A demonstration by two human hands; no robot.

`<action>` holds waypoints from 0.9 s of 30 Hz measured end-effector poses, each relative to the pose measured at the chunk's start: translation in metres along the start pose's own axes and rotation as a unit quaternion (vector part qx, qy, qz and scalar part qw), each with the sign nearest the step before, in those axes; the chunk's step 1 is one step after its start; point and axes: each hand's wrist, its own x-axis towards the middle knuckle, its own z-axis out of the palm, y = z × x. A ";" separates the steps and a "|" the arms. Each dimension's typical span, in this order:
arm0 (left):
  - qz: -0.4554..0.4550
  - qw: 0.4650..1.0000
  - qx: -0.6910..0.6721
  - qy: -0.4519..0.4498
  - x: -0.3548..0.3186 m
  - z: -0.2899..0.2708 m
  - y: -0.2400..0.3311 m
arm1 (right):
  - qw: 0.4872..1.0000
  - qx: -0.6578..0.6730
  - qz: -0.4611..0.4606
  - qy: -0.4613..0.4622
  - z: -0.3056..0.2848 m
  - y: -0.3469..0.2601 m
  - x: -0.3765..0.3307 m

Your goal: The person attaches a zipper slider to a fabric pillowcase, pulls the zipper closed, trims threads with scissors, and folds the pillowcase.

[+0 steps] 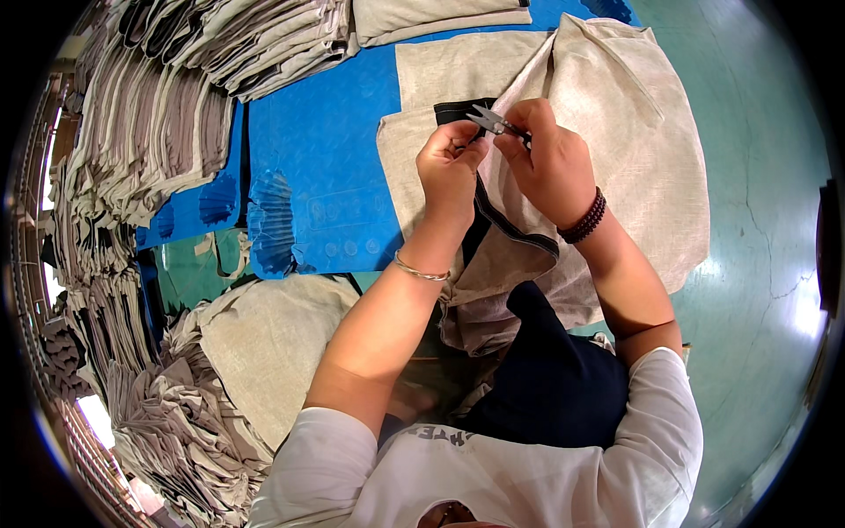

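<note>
A beige fabric piece with black edging spreads over the blue table and hangs toward my lap. My left hand pinches the black-edged part of this cloth between thumb and fingers. Small thread snips sit in my right hand, their blades parted and pointing left, just above the left fingertips. Whether a thread lies between the blades is too small to tell.
Stacks of folded beige cloth line the left side of the blue table. Another folded pile lies at the far edge. Crumpled cloth heaps up at the lower left. Green floor shows on the right.
</note>
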 end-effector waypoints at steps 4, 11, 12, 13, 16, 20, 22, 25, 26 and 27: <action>0.000 1.000 0.025 -0.005 0.001 -0.001 -0.001 | 0.999 0.024 0.020 0.007 0.000 0.005 -0.002; 0.019 0.998 0.054 -0.002 -0.001 0.000 -0.002 | 0.986 0.122 0.114 -0.023 -0.007 0.005 0.003; 0.021 0.997 0.069 -0.009 -0.002 0.000 -0.002 | 0.981 0.130 0.130 -0.057 -0.008 0.008 0.006; 0.018 0.997 0.075 -0.028 -0.002 0.000 -0.002 | 0.974 0.173 0.128 -0.066 -0.002 0.014 0.006; 0.005 0.993 0.092 -0.079 -0.003 0.001 -0.002 | 0.958 0.257 0.118 -0.050 0.014 0.027 0.001; -0.040 0.991 0.091 -0.090 -0.005 -0.001 -0.001 | 0.936 0.294 0.182 -0.068 0.009 0.023 0.008; -0.058 0.993 0.052 -0.083 -0.004 -0.004 -0.001 | 0.906 0.362 0.215 -0.046 0.009 0.023 0.011; -0.071 0.994 -0.043 -0.075 -0.001 -0.004 -0.002 | 0.882 0.403 0.245 -0.016 0.002 0.020 0.014; -0.074 0.993 -0.070 -0.067 -0.001 -0.002 -0.001 | 0.877 0.410 0.252 -0.007 0.001 0.020 0.013; -0.078 0.991 -0.097 -0.059 -0.001 -0.001 -0.001 | 0.895 0.371 0.247 -0.016 0.002 0.021 0.012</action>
